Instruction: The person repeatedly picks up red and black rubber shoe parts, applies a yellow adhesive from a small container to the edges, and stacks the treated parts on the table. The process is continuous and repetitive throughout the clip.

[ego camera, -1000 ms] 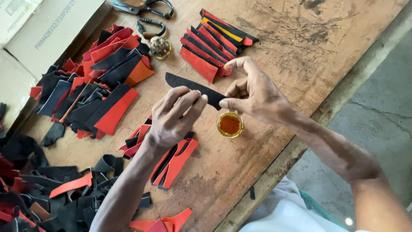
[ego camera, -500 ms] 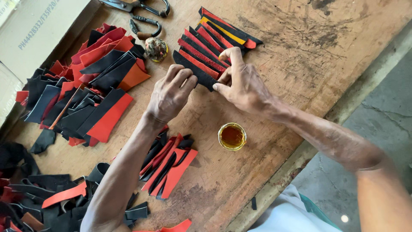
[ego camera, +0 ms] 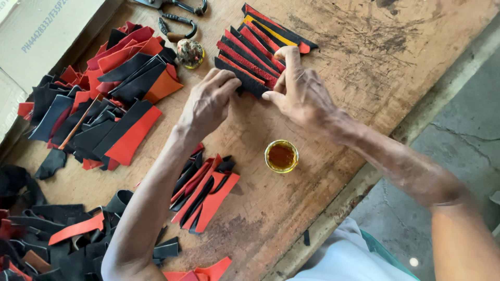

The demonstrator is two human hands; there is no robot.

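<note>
Both hands' fingers, left hand [ego camera: 208,101] and right hand [ego camera: 299,93], pinch the black strip [ego camera: 245,80]; press it flat, edge parallel to the row of strips [ego camera: 260,47] beyond the fingertips.

We are pressing our left hand [ego camera: 208,101] and right hand [ego camera: 299,93] onto a black strip [ego camera: 240,77] in the fanned red-and-black row [ego camera: 255,47] near the workbench's [ego camera: 364,57] far edge.

I see even, soft daylight across the wooden counter [ego camera: 364,57], bright without harsh glare. Shadows under my hands are short and faint. The small cup of amber liquid [ego camera: 281,156] catches a mild sheen. Focus is sharp at the centre; the bottom corners soften, with slight wide-angle stretch at the edges.
</note>
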